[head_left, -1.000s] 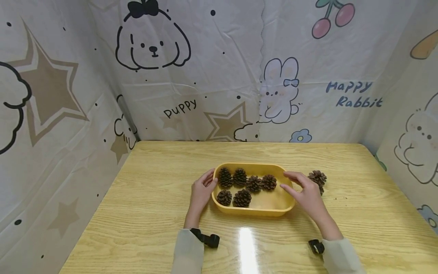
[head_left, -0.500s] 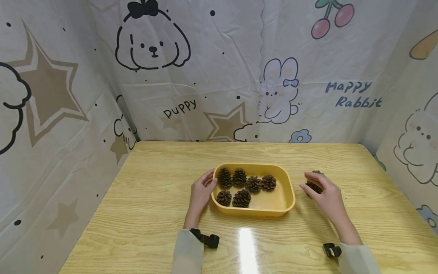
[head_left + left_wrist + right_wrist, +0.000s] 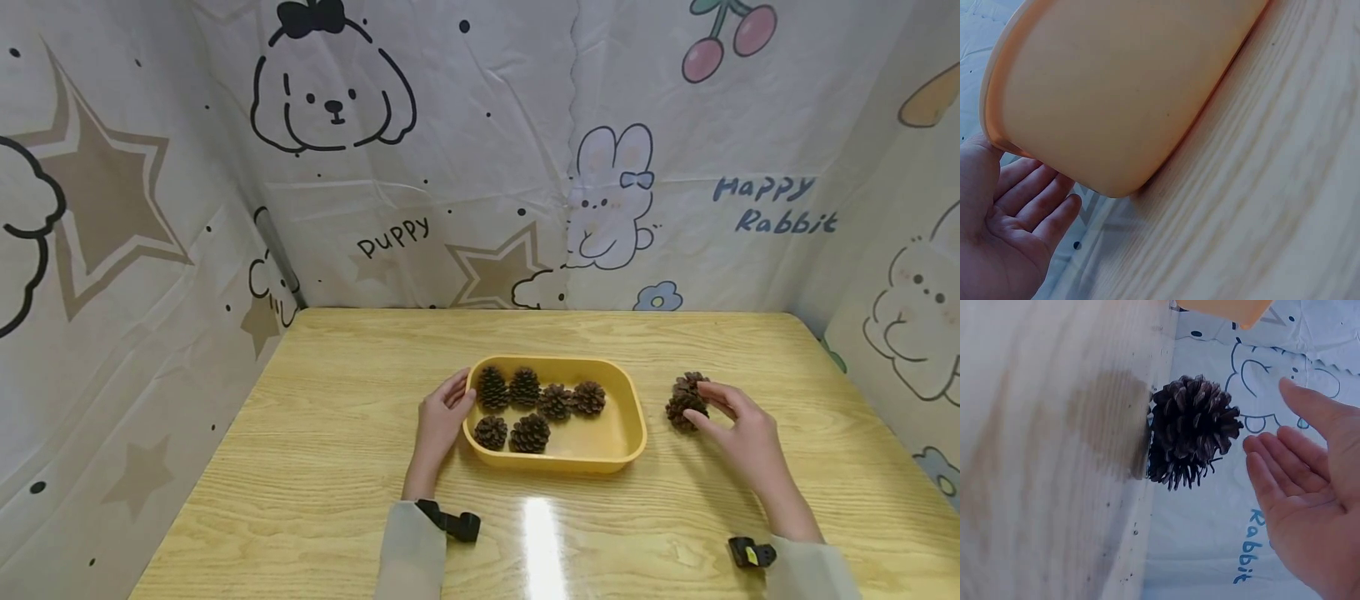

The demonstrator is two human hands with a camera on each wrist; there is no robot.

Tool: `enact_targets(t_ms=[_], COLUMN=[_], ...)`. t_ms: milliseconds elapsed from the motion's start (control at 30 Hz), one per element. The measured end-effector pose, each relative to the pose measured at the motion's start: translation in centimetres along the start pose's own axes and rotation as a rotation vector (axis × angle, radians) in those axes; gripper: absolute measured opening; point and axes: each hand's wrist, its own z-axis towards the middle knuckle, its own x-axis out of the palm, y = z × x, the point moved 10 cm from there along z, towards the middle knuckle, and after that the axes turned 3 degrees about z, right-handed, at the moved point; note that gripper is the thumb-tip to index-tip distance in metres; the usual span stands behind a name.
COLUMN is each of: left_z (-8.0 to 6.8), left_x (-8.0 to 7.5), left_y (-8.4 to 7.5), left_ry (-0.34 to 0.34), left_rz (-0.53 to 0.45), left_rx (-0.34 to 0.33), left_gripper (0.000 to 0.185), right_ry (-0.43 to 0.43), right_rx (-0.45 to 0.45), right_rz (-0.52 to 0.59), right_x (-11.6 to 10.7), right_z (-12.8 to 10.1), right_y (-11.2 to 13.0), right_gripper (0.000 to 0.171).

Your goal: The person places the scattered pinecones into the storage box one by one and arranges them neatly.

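Observation:
A yellow oblong plastic tub (image 3: 592, 457) stands on the table with several brown pinecones (image 3: 531, 434) in its left and middle part. My left hand (image 3: 442, 419) holds the tub's left end, thumb at the rim; in the left wrist view the fingers (image 3: 1041, 200) lie beneath the rim against the outer wall. To the right of the tub, two pinecones sit close together: a nearer pinecone (image 3: 684, 410) and a farther pinecone (image 3: 691, 383). My right hand (image 3: 746, 429) is beside them with thumb and fingers spread; a gap shows between it and the front pinecone (image 3: 1194, 419) in the right wrist view.
The wooden table (image 3: 345, 467) ends at a back edge against a patterned cloth wall (image 3: 465, 150), with more cloth on both sides. Small dark crumbs lie on the tabletop near the loose pinecones. Each wrist wears a black camera.
My right hand has moved from the tub's right rim out to the right, passing over the loose pinecones to their right side. My left hand and the tub stay in place.

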Motion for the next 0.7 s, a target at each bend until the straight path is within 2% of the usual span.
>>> enact_targets(t_ms=[700], left_z=[0.0], left_x=[0.0], left_y=[0.0], left_ry=[-0.01], left_rz=[0.009], left_rx=[0.008], left_gripper=[0.043], right_ry=[0.207], right_rx=[0.113], right_rz=[-0.082], right_x=[1.6], right_z=[-0.3], right_y=[-2.6], right_gripper=[0.055])
